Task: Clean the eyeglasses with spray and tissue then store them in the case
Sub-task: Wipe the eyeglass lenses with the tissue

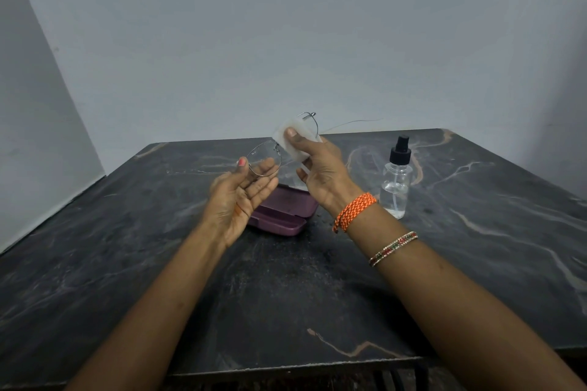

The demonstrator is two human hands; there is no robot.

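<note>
Head view: both my hands are raised over the dark marbled desk (317, 295), working on one pair of thin wire-rimmed eyeglasses (266, 158). My left hand (239, 197) is palm-up with the fingers loosely curled, steadying the rim of one lens between thumb and fingertips. My right hand (320, 168) grips a single folded white tissue (293, 143) and presses it with the thumb against the other lens, which the tissue mostly hides. One temple arm of the eyeglasses sticks out to the right, past my right hand, against the grey wall (286, 25).

On the desk below my hands sits one purple case (282, 213); my hands cover part of it, and I cannot tell whether its lid is fully shut. To the right of the case, near my right wrist, stands one clear spray bottle (397, 182), upright, with a black pump top and a little clear liquid in the bottom.

My right forearm carries two bands: an orange woven thread (354, 209) at the wrist and a beaded bangle (393, 247) further up the arm.

No brand, label or writing can be read on the spray bottle, the case or the tissue.
</note>
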